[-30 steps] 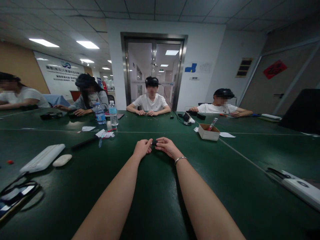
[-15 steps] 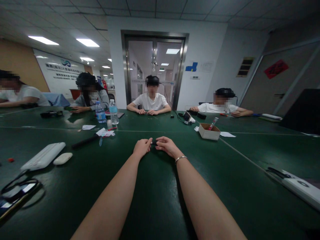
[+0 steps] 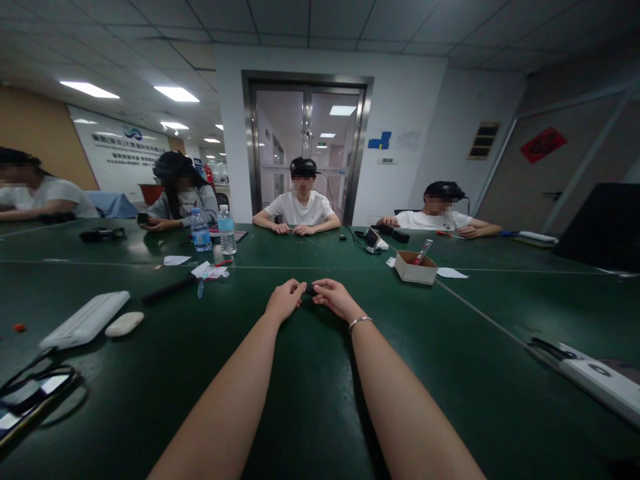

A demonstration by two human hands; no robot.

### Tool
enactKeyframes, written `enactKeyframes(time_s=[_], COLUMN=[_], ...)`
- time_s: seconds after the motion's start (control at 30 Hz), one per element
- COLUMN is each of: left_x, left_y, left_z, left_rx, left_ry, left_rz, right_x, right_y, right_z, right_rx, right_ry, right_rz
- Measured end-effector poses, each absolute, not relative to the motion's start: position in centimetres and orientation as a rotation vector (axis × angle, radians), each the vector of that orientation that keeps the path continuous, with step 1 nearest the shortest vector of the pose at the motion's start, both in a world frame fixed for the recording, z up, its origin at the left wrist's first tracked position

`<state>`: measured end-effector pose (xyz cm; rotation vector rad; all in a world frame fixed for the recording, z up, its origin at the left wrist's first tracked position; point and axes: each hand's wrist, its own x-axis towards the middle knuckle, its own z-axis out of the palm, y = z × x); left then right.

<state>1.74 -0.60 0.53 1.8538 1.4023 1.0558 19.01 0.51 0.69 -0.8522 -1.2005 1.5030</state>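
Both my arms reach forward over the dark green table, with the hands close together in front of me. My right hand (image 3: 336,297) is closed, its thumb and fingers pinching a small black object (image 3: 310,291) that is too small to name. Facing it, my left hand (image 3: 286,299) is closed in a pinch at the other end of the black object. A tiny bright spot shows at the left fingertips; whether it belongs to the black object I cannot tell. A metal bangle (image 3: 360,322) circles my right wrist.
Ahead on the right stands a small open box (image 3: 416,269) with a tube-like item leaning in it. Two water bottles (image 3: 227,232), paper scraps (image 3: 209,271), a black rod (image 3: 169,291), a white case (image 3: 85,321) and a phone (image 3: 35,403) lie leftward. Several people sit opposite.
The view has tilted slightly, so everything sits a little lower in the picture. Both hands keep their pinch around the small black object, with hardly any shift between them.
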Motion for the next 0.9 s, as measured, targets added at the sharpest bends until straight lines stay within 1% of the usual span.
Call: enactKeyframes(time_s=[0.6, 0.9], left_x=[1.7, 1.7], left_y=[0.6, 0.3], left_z=[-0.3, 0.2], left_rx=[1.918, 1.883], left_ry=[1.392, 1.391], left_rz=[0.947, 0.955], right_x=[18.9, 19.1], right_y=[0.8, 0.7], right_z=[0.3, 0.3], right_rx=[-0.886, -0.857], right_ry=[-1.228, -1.245], right_rz=[1.479, 1.497])
